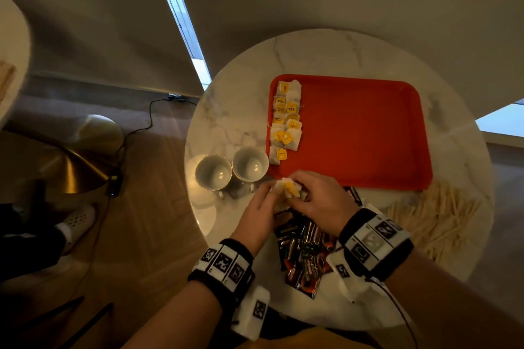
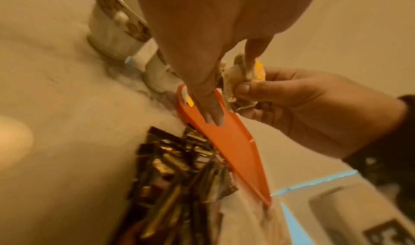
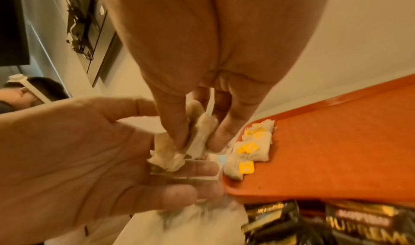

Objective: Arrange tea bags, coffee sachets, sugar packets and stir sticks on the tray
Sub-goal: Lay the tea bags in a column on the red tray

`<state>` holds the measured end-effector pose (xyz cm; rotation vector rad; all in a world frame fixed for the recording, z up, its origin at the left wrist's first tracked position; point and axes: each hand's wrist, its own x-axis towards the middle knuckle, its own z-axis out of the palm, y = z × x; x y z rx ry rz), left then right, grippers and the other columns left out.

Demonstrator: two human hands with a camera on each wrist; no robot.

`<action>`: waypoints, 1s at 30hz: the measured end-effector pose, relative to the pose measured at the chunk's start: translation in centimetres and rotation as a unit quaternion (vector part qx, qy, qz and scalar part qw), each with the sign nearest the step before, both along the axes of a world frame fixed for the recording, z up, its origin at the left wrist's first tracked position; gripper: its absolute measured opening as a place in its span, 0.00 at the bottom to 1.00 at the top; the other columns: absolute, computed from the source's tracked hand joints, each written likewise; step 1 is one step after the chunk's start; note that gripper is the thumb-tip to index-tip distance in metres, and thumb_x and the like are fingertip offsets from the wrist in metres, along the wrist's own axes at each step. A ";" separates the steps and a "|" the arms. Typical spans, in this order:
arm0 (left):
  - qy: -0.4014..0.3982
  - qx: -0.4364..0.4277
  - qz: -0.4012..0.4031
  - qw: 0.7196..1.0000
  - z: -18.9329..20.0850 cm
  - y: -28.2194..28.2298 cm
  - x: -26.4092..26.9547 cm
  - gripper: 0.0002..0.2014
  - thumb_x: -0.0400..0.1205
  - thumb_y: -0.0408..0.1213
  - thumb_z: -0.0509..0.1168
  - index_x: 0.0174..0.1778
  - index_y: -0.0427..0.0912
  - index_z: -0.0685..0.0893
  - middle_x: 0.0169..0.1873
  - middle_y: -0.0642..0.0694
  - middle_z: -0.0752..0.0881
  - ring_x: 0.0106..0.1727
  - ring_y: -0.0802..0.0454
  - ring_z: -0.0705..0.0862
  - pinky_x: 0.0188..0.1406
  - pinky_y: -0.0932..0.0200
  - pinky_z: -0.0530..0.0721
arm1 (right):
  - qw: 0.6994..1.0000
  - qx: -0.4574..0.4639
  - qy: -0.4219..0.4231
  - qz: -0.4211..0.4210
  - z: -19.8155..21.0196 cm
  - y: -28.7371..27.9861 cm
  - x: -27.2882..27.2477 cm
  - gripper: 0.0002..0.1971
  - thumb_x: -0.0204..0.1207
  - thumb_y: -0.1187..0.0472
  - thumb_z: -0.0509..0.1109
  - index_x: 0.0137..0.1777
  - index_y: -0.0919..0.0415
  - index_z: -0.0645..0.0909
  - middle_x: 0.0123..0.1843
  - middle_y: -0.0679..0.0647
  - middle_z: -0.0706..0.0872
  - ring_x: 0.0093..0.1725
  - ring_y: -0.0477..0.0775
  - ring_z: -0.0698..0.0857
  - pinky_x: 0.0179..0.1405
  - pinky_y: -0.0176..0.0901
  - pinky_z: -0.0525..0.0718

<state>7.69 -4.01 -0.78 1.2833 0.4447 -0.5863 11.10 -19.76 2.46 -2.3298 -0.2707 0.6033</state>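
Note:
A red tray (image 1: 368, 133) lies on the round marble table (image 1: 326, 51), with a column of white tea bags with yellow tags (image 1: 286, 119) along its left side. At the tray's front-left corner both hands meet over a small bunch of tea bags (image 1: 289, 191). My left hand (image 1: 272, 195) holds the bunch (image 3: 166, 153) against its fingers. My right hand (image 1: 297, 187) pinches one tea bag (image 3: 202, 133) from it between thumb and fingers. Dark coffee sachets (image 1: 306, 252) lie piled under the hands. Wooden stir sticks (image 1: 433, 218) are heaped at the front right.
Two white cups (image 1: 232, 170) stand side by side just left of the tray's front corner, close to my left hand. The tray's middle and right are bare red. Another person (image 3: 22, 92) is off to the left, and a cable (image 1: 136, 127) runs on the floor.

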 end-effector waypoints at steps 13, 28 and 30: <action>0.070 -0.227 0.119 0.964 3.6 -4.3 4.6 0.18 0.92 0.44 0.57 0.66 0.35 0.84 0.61 0.32 0.89 0.60 0.41 0.90 0.53 0.53 0.92 | 0.982 0.061 -0.080 -0.157 3.0 -3.5 1.9 0.22 0.78 0.45 0.75 0.69 0.50 0.80 0.59 0.42 0.79 0.54 0.32 0.79 0.49 0.24 0.79; 0.077 -0.220 0.132 0.963 2.7 -4.2 6.0 0.19 0.88 0.44 0.65 0.70 0.36 0.82 0.62 0.33 0.86 0.60 0.46 0.87 0.50 0.58 0.92 | 0.947 0.190 -0.068 -0.249 2.8 -3.5 4.4 0.04 0.83 0.57 0.71 0.53 0.53 0.87 0.44 0.45 0.90 0.43 0.42 0.89 0.44 0.36 0.88; 0.084 -0.222 0.150 0.960 2.3 -3.7 6.1 0.18 0.86 0.43 0.67 0.68 0.35 0.82 0.56 0.37 0.86 0.53 0.49 0.88 0.47 0.60 0.92 | 0.930 0.233 -0.052 -0.281 2.8 -3.5 5.0 0.04 0.84 0.61 0.70 0.55 0.53 0.85 0.47 0.49 0.91 0.43 0.47 0.91 0.43 0.39 0.90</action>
